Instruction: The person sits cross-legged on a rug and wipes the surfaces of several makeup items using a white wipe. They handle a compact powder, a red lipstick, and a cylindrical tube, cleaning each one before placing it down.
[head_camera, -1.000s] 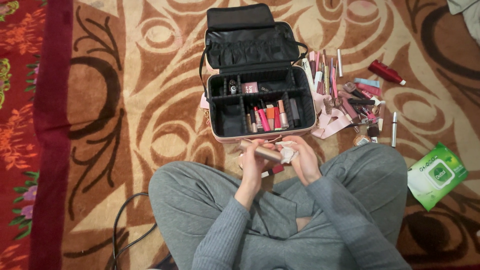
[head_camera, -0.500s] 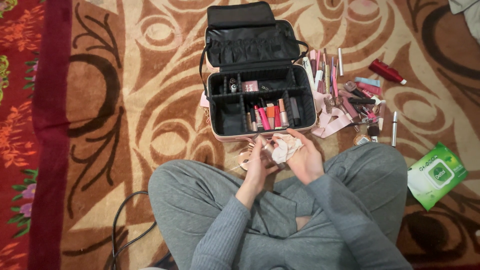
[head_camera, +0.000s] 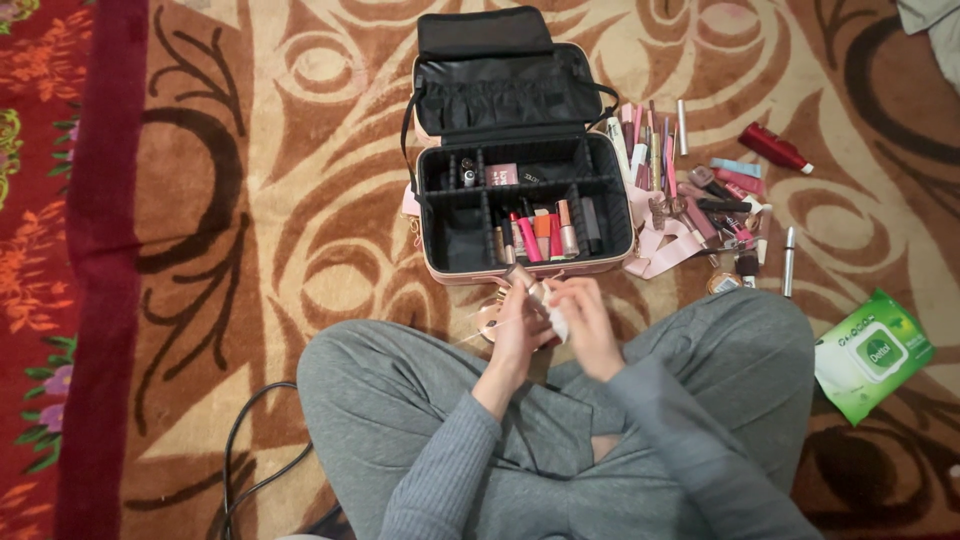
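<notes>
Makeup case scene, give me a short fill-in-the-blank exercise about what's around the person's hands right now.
1. The black-lined makeup case lies with its lid ____.
2. The left hand holds a small tube while the right hand presses a crumpled white ____ against it.
3. The pack of wipes on the carpet is coloured ____.
4. The loose cosmetics lie to the ____ of the case.

Missing words: open; tissue; green; right

Open black case (head_camera: 470, 235) on patterned carpet (head_camera: 250, 200), lipsticks (head_camera: 540, 235) upright inside; cosmetics (head_camera: 700, 190) scattered beside it, red bottle (head_camera: 772, 147), green wipes pack (head_camera: 872, 352), black cable (head_camera: 250, 440)
</notes>
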